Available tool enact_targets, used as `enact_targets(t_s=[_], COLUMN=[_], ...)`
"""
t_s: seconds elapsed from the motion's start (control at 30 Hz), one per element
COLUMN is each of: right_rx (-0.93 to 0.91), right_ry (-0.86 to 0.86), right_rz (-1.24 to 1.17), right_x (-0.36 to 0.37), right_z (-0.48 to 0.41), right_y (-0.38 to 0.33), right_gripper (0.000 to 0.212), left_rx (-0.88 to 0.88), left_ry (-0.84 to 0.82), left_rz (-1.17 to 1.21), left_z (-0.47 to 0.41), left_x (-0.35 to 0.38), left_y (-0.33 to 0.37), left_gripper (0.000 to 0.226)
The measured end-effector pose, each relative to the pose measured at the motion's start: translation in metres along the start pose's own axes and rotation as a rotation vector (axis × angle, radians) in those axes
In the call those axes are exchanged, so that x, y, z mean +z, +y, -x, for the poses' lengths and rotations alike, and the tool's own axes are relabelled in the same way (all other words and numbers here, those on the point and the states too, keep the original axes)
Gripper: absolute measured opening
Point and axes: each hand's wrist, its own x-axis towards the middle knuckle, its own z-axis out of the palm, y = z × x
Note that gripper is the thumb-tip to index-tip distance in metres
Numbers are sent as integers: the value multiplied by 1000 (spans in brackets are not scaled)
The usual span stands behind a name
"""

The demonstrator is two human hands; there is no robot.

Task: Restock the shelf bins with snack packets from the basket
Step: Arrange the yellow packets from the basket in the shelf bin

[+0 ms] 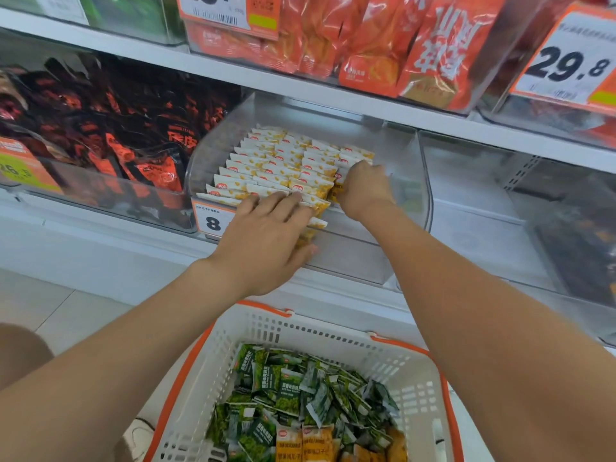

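We reach both arms out to the bin (407, 168). Our left hand (266, 235) lies flat, fingers straight, pressing on the front yellow packets (266, 168). Our right hand (363, 190) curls tight round some packets on the right. The basket (333, 331) sits below, holding green packs (290, 388).

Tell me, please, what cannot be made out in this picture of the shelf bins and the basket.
Head view:
- Price label below the yellow packets: the left hand covers all after the "8".
- Right hand: its fingers curl down among the packets, and its own back hides any grip.
- Basket: near end cut off by the bottom edge.
- Upper price tag: cut by the top edge.
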Motion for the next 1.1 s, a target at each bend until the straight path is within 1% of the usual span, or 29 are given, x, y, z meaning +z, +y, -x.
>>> enact_targets(t_s=[0.03, 0.07, 0.13, 0.17, 0.23, 0.3, 0.33, 0.37, 0.4, 0.43, 0.5, 0.57, 0.63, 0.67, 0.7, 0.73, 0.8, 0.87, 0.93, 0.97, 1.0, 1.03, 1.1], right_rx=[-32, -53, -69, -75, -105, -163, -182, -189, -196, -198, -205, -209, -191, -203, -237, -279, -342, -371, -419, -462, -512, -574, -711], right_ry=[-62, -118, -159, -118, 74, 272, 328, 351, 347, 316, 201, 45, -204, -341, -461, -574, -800, -960, -1013, -992, -964, -949, -942], right_rz=[13, 7, -106, -188, -364, -485, -528, -557, -577, -593, -595, -542, -430, -350, -257, -176, -72, 19, 130, 178, 219, 268, 350], right_x=[-4, -9, -22, -30, -43, -54, -56, -57, -57, -53, -37, -12, 16, 30, 46, 60, 92, 122, 143, 151, 155, 163, 182], right_z=[5, 11, 26, 39, 70, 107, 125, 143, 160, 175, 201, 219, 231, 235, 239, 243, 252, 263, 271, 274, 277, 281, 289], right_y=[1, 4, 10, 13, 15, 13, 12, 11, 12, 14, 22, 35, 48, 54, 61, 66, 71, 72, 69, 68, 68, 68, 68], right_gripper=[20, 18, 24, 30, 35, 34, 31, 28, 25, 23, 23, 24, 26, 27, 29, 32, 38, 38, 30, 27, 30, 40, 68], left_rx=[-8, -21, -41, -46, -46, -29, -21, -14, -15, -15, 0, 55, 129, 152, 193, 225, 262, 300, 342, 348, 343, 341, 358], left_ry=[2, 6, 38, 73, 186, 339, 383, 381, 324, 230, -45, -313, -552, -654, -730, -804, -921, -1011, -1092, -1118, -1139, -1154, -1162], left_rz=[1, 0, 23, 52, 106, 147, 187, 249, 321, 386, 450, 460, 427, 382, 335, 294, 269, 244, 192, 170, 156, 143, 107], left_z=[1, 1, 2, 3, 7, 13, 19, 24, 31, 37, 50, 62, 73, 78, 83, 87, 96, 101, 104, 104, 104, 104, 104], left_x=[-1, -2, -3, -5, -10, -14, -12, -7, 0, 9, 25, 39, 52, 58, 63, 67, 77, 84, 91, 92, 93, 94, 96], left_y=[1, 3, 8, 12, 21, 34, 42, 51, 59, 67, 80, 90, 97, 100, 104, 107, 114, 120, 125, 127, 128, 128, 125], left_gripper=[62, 62, 60, 57, 51, 43, 37, 31, 26, 22, 19, 9, 19, 17, 15, 18, 22, 30, 36, 36, 35, 34, 33])
